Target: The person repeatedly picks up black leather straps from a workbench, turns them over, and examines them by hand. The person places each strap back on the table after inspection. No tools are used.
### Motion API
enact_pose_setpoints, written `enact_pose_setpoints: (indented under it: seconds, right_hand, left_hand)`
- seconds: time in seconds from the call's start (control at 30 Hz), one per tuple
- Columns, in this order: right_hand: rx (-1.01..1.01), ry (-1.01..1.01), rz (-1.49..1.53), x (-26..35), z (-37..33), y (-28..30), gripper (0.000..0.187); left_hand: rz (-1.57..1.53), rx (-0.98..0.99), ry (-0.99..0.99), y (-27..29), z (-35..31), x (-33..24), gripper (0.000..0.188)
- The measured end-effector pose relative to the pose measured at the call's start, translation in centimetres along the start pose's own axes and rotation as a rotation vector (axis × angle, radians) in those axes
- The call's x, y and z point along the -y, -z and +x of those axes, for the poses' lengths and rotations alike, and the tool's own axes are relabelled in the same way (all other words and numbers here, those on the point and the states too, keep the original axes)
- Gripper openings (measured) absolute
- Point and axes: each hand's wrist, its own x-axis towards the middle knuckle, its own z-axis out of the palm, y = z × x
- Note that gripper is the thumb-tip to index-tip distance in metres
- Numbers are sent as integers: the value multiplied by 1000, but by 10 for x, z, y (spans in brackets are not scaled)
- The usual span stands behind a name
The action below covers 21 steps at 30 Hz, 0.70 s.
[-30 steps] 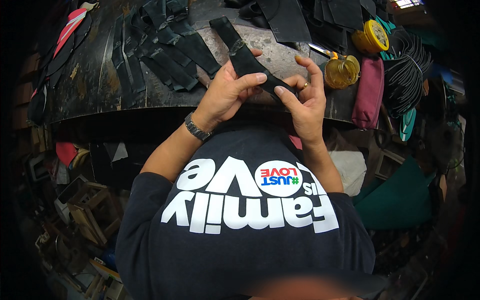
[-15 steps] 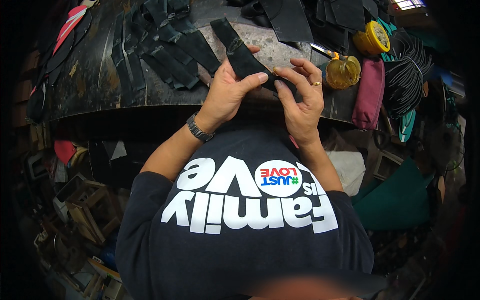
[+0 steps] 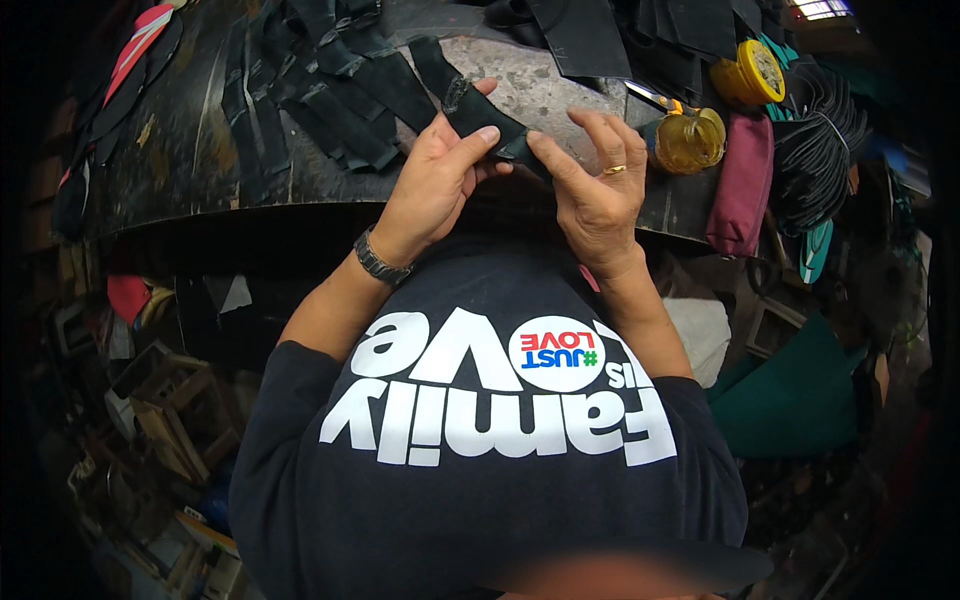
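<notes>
A dark strip of leather-like or rubbery material [image 3: 432, 68], with a rough patch across it, slants between my two hands just above the worktable's near edge. My left hand [image 3: 437, 185] is closed around its middle, thumb on top and fingers beneath. At the lower right end my right hand [image 3: 598, 190] holds it with the index fingertip on the surface; the thumb is hidden, and the other fingers are raised and bent. Several similar dark strips [image 3: 345, 120] lie in an overlapping pile on the table, left of my left hand.
Right of my right hand stand a jar of amber stuff [image 3: 688, 140], orange-handled scissors [image 3: 660, 100] and a yellow tub [image 3: 745, 75]. A maroon pouch [image 3: 740, 185] and a bundle of black cords [image 3: 815, 140] lie beyond. Black sheets [image 3: 580, 40] cover the worktable's [image 3: 190, 170] far side.
The strip and my left hand have shifted slightly up and left. My right hand's pinch has changed: its index fingertip now lies on the strip, and its thumb has gone out of sight.
</notes>
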Motion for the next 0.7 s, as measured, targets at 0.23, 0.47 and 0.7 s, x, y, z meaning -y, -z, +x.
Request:
enact_pose_setpoints:
  seconds: [0.23,0.47,0.7]
  right_hand:
    - [212,29,248,0,9,-3,42]
    - [96,-185,540,12,11,10,53]
    - [109,15,-49,12,7,1,52]
  left_hand:
    - [39,-49,31,-7,-4,0,54]
    - [149,-46,-54,0,-3,-16,54]
    - [230,-37,-95,4,-2,-9,54]
